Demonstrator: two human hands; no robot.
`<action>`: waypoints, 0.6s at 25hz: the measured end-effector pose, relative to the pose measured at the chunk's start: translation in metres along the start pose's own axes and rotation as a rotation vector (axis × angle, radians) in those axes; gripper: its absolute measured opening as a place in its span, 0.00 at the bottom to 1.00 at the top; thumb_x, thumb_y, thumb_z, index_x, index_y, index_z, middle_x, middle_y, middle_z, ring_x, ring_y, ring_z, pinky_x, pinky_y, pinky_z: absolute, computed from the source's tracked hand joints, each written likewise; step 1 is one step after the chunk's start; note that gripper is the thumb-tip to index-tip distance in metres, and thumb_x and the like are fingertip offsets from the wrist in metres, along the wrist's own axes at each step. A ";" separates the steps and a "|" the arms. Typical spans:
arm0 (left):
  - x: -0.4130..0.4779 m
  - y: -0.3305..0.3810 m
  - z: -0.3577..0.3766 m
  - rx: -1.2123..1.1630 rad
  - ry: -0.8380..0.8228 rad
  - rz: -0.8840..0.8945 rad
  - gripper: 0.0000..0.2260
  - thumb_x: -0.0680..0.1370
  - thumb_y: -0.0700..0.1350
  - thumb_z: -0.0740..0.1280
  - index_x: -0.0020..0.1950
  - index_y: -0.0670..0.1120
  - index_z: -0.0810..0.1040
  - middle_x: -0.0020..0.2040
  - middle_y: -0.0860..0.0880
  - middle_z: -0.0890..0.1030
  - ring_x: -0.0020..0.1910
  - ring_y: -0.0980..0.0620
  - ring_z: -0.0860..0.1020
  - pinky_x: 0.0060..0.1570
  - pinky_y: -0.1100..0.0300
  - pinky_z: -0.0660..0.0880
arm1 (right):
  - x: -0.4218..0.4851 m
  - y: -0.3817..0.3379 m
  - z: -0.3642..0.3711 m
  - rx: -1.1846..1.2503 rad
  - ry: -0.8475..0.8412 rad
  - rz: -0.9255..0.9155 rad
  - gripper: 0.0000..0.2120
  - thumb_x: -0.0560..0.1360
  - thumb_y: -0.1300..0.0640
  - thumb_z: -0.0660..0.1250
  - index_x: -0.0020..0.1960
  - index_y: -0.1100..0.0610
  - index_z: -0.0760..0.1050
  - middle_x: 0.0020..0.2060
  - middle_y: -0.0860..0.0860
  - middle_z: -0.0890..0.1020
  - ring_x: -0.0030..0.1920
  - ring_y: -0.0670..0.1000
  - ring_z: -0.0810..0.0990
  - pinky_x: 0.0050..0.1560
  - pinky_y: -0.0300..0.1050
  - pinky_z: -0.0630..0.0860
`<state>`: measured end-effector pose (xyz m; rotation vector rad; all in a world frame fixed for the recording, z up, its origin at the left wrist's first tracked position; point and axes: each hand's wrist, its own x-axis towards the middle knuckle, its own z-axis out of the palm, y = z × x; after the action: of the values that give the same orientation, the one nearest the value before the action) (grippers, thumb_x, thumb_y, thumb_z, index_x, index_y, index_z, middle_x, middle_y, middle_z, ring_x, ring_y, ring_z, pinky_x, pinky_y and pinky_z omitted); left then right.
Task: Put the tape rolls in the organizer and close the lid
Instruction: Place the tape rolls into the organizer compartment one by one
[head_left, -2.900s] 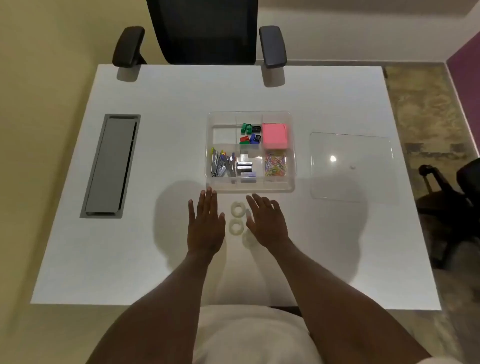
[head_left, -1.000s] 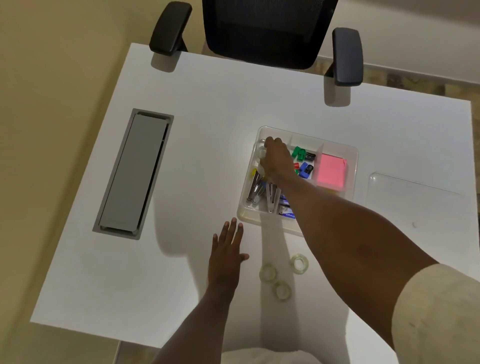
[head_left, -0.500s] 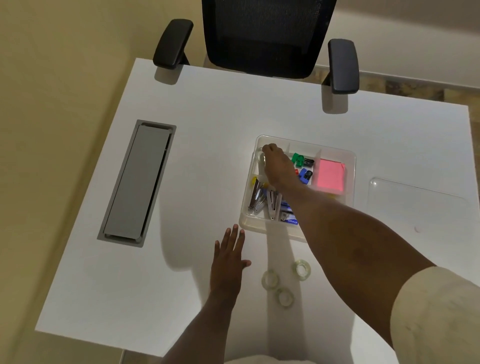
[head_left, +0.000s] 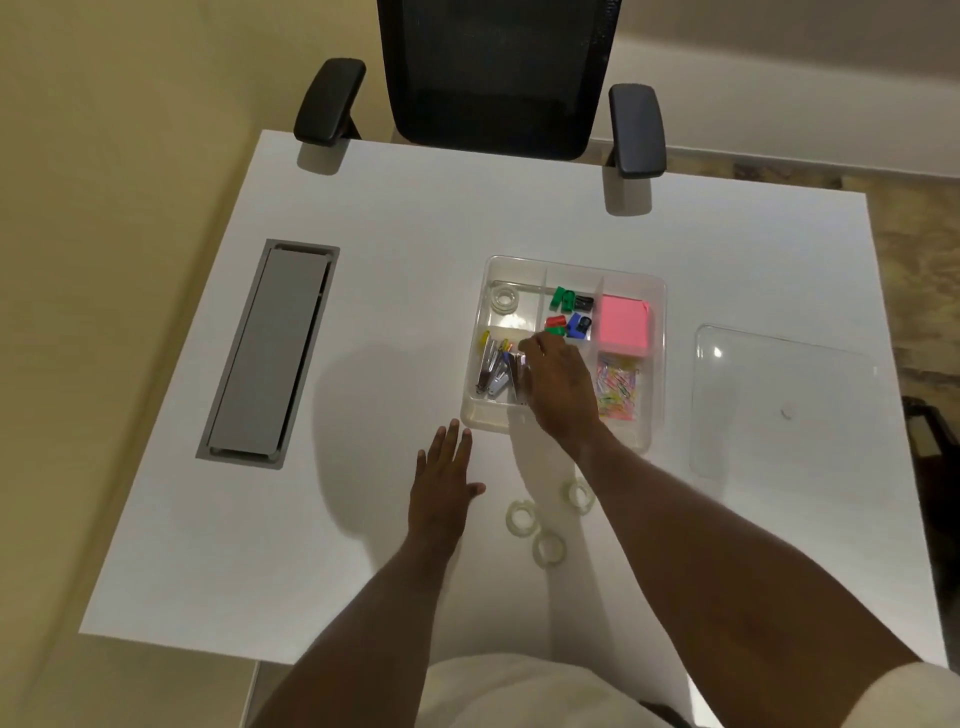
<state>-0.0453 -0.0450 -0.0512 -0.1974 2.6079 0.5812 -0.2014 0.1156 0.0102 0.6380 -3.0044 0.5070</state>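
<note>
The clear organizer (head_left: 658, 291) stands mid-table with its lid off. One clear tape roll (head_left: 503, 300) lies in its far-left compartment. Three more tape rolls lie on the table in front of it: one (head_left: 521, 517) nearest my left thumb, one (head_left: 548, 550) closest to me, one (head_left: 575, 491) partly behind my right forearm. My right hand (head_left: 558, 382) hovers over the organizer's near-left part, fingers loosely curled, holding nothing. My left hand (head_left: 441, 486) rests flat on the table, fingers spread. The clear lid (head_left: 789, 395) lies flat to the right.
The organizer also holds coloured clips (head_left: 569, 312), a pink sticky pad (head_left: 623, 325), paper clips (head_left: 617, 389) and metal staplers (head_left: 496, 369). A grey cable hatch (head_left: 270, 353) is set into the table at left. A black office chair (head_left: 493, 73) stands beyond the far edge.
My right hand let go of a tape roll in the far-left compartment and has drawn back toward me over the organizer. My left hand stayed flat on the table.
</note>
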 end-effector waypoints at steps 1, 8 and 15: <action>-0.001 0.001 -0.001 0.000 0.001 0.001 0.39 0.80 0.52 0.69 0.83 0.48 0.49 0.84 0.47 0.47 0.83 0.48 0.43 0.81 0.45 0.46 | -0.020 -0.001 -0.001 -0.009 -0.001 -0.008 0.11 0.78 0.60 0.68 0.59 0.60 0.77 0.53 0.57 0.81 0.51 0.56 0.78 0.52 0.52 0.77; -0.002 0.002 -0.004 0.019 -0.035 -0.021 0.39 0.81 0.52 0.68 0.83 0.47 0.48 0.85 0.48 0.45 0.83 0.48 0.43 0.81 0.43 0.51 | -0.134 0.009 0.001 -0.034 -0.050 0.045 0.12 0.75 0.60 0.70 0.58 0.57 0.77 0.53 0.54 0.81 0.53 0.55 0.79 0.52 0.50 0.76; -0.005 0.009 -0.012 0.071 -0.101 -0.027 0.44 0.79 0.53 0.70 0.83 0.46 0.44 0.84 0.48 0.41 0.83 0.47 0.42 0.79 0.39 0.53 | -0.192 0.030 0.005 0.007 -0.226 0.300 0.27 0.71 0.49 0.76 0.67 0.57 0.75 0.60 0.55 0.79 0.58 0.58 0.77 0.58 0.53 0.76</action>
<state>-0.0478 -0.0418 -0.0356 -0.1762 2.5189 0.4759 -0.0377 0.2146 -0.0220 0.2586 -3.3358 0.4854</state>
